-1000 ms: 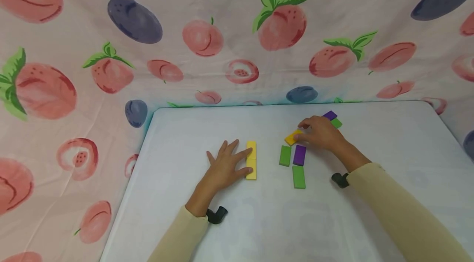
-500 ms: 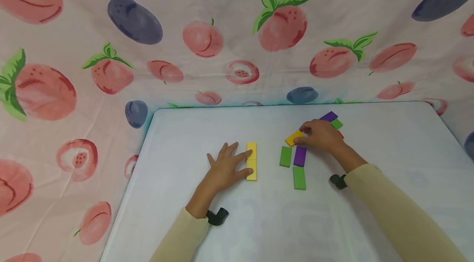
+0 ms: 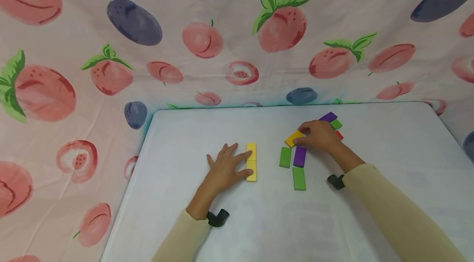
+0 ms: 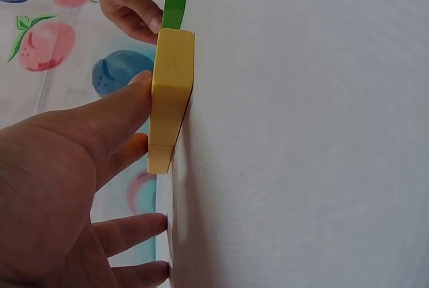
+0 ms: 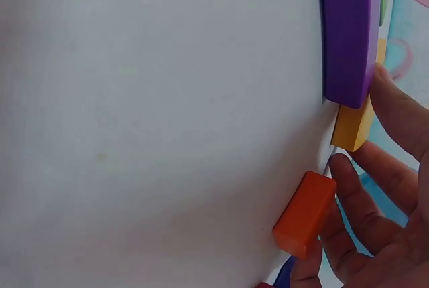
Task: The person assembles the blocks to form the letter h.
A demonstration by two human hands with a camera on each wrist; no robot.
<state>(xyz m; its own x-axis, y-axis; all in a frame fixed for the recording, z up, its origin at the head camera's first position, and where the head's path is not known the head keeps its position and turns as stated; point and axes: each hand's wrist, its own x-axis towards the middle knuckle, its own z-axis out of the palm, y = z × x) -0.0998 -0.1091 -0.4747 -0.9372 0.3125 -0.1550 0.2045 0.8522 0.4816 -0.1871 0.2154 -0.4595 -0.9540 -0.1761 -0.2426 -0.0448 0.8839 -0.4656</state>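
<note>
1. Head view: left hand (image 3: 223, 170) has its fingers spread, index tip on the far yellow block (image 3: 251, 147), thumb tip on the near yellow block (image 3: 251, 177); those two touch end to end.
2. Right hand (image 3: 319, 136) has thumb and index pinching one end of a deep-yellow block (image 3: 292, 139), which sits tilted on the table.
3. Just nearer the person than that pinch: a purple block (image 3: 300, 157) by the thumb, a green block (image 3: 285, 157) beside it, and a longer-looking green one (image 3: 299, 179) past the purple.
4. Right wrist view: an orange block (image 5: 305, 214) next to the other right fingers (the head cam can't see it, hand's in the way).
5. Beyond the right knuckles: purple, green and red pieces, partly covered.
6. Farthest out, past all fingertips: fruit-print cloth (image 3: 237, 7).
</note>
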